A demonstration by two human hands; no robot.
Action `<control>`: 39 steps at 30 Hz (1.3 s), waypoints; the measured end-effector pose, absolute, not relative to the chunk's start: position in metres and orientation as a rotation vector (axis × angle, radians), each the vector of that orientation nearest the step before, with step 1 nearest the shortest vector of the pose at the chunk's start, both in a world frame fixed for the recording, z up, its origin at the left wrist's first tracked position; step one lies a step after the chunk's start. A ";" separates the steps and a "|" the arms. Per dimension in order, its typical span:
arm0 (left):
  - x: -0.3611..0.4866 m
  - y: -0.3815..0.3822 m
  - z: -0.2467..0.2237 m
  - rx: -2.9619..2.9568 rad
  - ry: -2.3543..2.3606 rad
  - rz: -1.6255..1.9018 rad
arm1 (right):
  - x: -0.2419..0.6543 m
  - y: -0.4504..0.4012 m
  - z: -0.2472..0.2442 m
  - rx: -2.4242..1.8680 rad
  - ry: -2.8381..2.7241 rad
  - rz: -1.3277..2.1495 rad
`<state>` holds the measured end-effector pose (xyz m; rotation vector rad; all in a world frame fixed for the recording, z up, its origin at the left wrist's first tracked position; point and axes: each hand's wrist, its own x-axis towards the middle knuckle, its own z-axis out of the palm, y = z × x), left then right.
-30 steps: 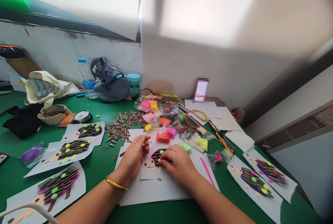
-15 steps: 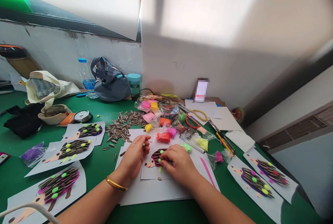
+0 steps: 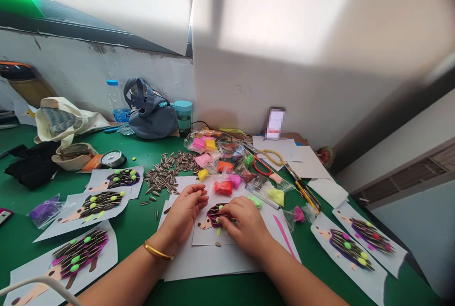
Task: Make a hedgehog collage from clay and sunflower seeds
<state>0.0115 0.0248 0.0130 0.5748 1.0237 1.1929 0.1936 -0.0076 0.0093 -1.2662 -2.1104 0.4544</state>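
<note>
My left hand, with a gold bangle at its wrist, hovers over the white paper with curled fingers; what lies inside them is hidden. My right hand has its fingers bunched together on the back of a small hedgehog picture. That hedgehog has a peach face, a magenta body, dark striped seeds as spines and a green clay dot near my fingertips. Its sheet lies on larger white paper. One loose seed rests below the hedgehog.
A heap of sunflower seeds and bagged coloured clay lie beyond my hands. Scissors and a cutter are at right. Other hedgehog pictures flank both sides. A blue bag stands at the wall.
The small green clay ball that showed in my left fingers is out of sight, and those fingers have shifted slightly. My right hand stays at the hedgehog, its fingertips covering the lower green dot.
</note>
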 end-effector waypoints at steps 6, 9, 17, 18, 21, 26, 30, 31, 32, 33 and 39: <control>0.011 0.017 0.018 0.795 0.984 1.092 | 0.197 -0.013 0.018 -1.169 -2.031 0.406; 0.013 0.010 0.020 0.990 0.978 1.027 | 0.196 -0.017 0.022 -1.102 -2.005 0.389; 0.021 -0.001 0.026 1.131 0.938 1.049 | 0.194 -0.021 0.022 -1.023 -1.969 0.374; 0.021 -0.002 0.026 1.104 0.924 1.047 | 0.194 -0.020 0.022 -1.019 -1.965 0.367; 0.020 -0.002 0.023 1.078 0.908 1.004 | 0.195 -0.020 0.021 -1.024 -1.990 0.370; 0.018 -0.005 0.022 1.216 0.965 0.992 | 0.195 -0.020 0.022 -1.047 -1.990 0.392; 0.018 -0.005 0.024 1.323 0.985 0.990 | 0.195 -0.020 0.022 -1.040 -1.945 0.373; 0.018 -0.004 0.025 1.368 1.003 0.989 | 0.195 -0.020 0.021 -1.041 -1.937 0.364; 0.017 -0.004 0.026 1.416 1.022 0.987 | 0.195 -0.020 0.021 -1.046 -1.930 0.356; 0.017 -0.003 0.027 1.462 1.038 0.980 | 0.195 -0.020 0.020 -1.050 -1.926 0.349; 0.015 -0.001 0.030 1.613 1.036 0.946 | 0.197 -0.020 0.021 -1.046 -1.961 0.354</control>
